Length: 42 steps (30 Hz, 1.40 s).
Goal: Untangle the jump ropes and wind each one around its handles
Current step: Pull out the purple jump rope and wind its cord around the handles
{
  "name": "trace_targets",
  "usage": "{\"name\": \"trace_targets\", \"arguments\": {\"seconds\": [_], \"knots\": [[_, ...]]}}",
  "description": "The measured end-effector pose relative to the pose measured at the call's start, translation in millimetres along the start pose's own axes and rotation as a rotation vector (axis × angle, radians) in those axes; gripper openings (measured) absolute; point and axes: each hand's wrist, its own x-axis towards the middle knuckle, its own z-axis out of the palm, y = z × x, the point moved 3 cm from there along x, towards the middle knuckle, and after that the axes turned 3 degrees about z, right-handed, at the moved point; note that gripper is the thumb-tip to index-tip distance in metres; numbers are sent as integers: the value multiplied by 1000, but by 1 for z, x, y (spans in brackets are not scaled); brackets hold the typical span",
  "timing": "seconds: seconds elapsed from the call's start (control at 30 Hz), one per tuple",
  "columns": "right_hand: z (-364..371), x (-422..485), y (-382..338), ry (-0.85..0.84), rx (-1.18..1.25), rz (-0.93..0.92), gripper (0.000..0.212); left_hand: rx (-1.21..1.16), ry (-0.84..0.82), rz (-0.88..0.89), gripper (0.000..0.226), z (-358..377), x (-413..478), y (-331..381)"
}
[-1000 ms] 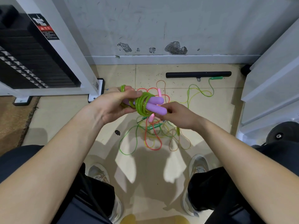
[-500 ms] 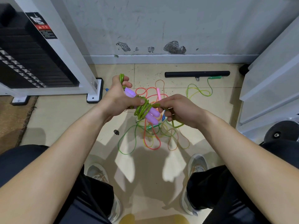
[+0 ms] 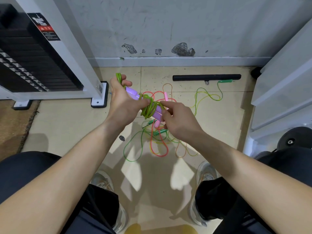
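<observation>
Two purple handles (image 3: 133, 94) lie side by side with a green rope (image 3: 149, 108) coiled several turns around them. My left hand (image 3: 122, 100) grips the handles' far end, and a loop of the green rope sticks up past its fingers. My right hand (image 3: 177, 118) pinches the green rope at the near end of the coil. Below them on the floor lies a tangle of red, orange and green ropes (image 3: 158, 141) with a pink handle (image 3: 165, 96) and green handles (image 3: 160, 132).
A black bar (image 3: 206, 77) lies by the wall, with a green handle (image 3: 225, 81) just in front of it. A weight-stack machine (image 3: 42, 61) stands left, white panels (image 3: 283, 92) right, a dumbbell (image 3: 295, 137) at right. My knees and shoes frame the floor below.
The bundle has tilted so the handles point up-left. My right hand has come over the coil's near end, laying more green rope around the handles.
</observation>
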Motion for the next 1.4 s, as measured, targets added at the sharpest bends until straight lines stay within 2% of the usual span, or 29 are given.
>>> {"name": "trace_targets", "arguments": {"seconds": [0.1, 0.23, 0.3, 0.47, 0.53, 0.6, 0.67, 0.83, 0.93, 1.1, 1.2, 1.3, 1.4], "knots": [[4, -10, -5, 99, -50, -56, 31, -48, 51, 3, 83, -2, 0, 2], [-4, -17, -6, 226, -209, -26, 24, -136, 91, -16, 86, -4, 0, 1], [-2, -19, -7, 246, -166, -16, 20, -150, 110, -21, 87, -4, -1, 0], [9, -20, 0, 231, 639, 104, 8, -147, 144, 6, 84, -2, -2, 2], [14, -22, -1, 223, 823, 139, 7, -134, 151, 22, 82, 2, -4, 3], [17, -22, -2, 214, 906, 141, 6, -133, 144, 17, 81, 6, -6, 2], [15, -20, -2, 210, 856, 94, 10, -146, 133, -6, 80, 7, -4, 2], [-3, 0, 6, 228, 243, -138, 19, -281, 125, -118, 87, 1, 6, 0], [-8, 4, 8, 267, 91, -252, 20, -318, 127, -178, 85, 0, 7, -3], [-12, 6, 10, 288, 119, -381, 23, -425, 72, -304, 70, -2, 10, -8], [-16, 7, 8, 248, 175, -405, 27, -523, 16, -348, 73, -6, 13, -11], [-19, 7, 3, 194, 272, -391, 27, -574, -27, -373, 72, -7, 14, -13], [-26, 13, 4, 111, 506, -286, 20, -608, -65, -373, 55, -8, 15, -14]]}}
